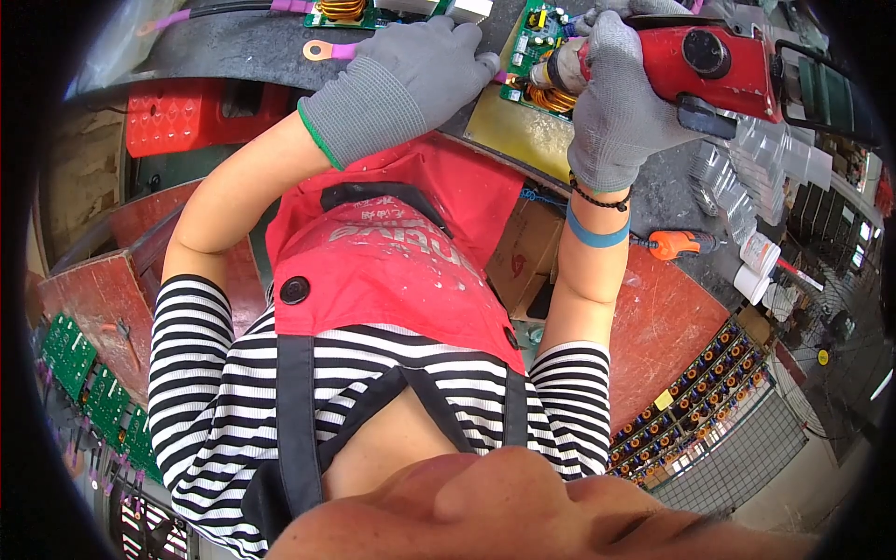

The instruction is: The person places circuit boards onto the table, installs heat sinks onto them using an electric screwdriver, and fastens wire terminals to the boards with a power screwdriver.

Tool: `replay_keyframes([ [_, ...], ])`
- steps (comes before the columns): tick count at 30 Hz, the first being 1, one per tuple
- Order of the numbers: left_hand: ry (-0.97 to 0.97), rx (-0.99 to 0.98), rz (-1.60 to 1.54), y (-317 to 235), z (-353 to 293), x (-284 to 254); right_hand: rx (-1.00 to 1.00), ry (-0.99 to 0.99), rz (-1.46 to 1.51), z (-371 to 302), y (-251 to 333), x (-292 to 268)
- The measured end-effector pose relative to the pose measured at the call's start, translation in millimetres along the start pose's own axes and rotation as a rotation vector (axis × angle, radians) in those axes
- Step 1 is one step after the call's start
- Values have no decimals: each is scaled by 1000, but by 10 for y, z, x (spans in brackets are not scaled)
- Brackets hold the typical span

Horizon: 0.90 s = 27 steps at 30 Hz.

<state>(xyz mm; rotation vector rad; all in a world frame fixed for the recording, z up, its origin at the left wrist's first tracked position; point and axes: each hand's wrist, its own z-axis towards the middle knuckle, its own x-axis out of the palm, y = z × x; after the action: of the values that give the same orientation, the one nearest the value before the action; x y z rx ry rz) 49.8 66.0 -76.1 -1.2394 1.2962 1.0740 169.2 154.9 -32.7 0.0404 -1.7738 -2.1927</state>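
Observation:
Both my hands wear grey knit gloves. My left hand [420,79] is closed over a cable with purple-sleeved ends; its ring lug [318,50] sticks out to the left, and some purple shows by my thumb next to a green circuit board [511,91]. My right hand [616,117] is wrapped round the front of a red power tool [719,70] with a round black knob. The tool's nose points left, over the board and its copper coil [551,99]. Whether the tip touches the board cannot be made out.
Another board with a copper coil [341,9] lies at the far edge. A yellowish plate [518,135] lies at the dark table's near edge. Clear plastic pieces [737,177], an orange-handled tool [681,245] and white tubs [758,254] are at right. Several boards [691,401] fill a rack lower right.

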Motion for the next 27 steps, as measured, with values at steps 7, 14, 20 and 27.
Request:
replay_keyframes([
  [7,2,13,54,-5,-4,16,98,-45,-29,16,-7,-11],
  [14,-109,55,93,-2,49,80,-58,422,768,222,-463,-286],
  [20,-658,145,-122,172,-356,-6,-84,128,114,180,117,-173],
  [27,-387,-179,-123,1340,-756,110,-78,262,-638,-600,-163,-208],
])
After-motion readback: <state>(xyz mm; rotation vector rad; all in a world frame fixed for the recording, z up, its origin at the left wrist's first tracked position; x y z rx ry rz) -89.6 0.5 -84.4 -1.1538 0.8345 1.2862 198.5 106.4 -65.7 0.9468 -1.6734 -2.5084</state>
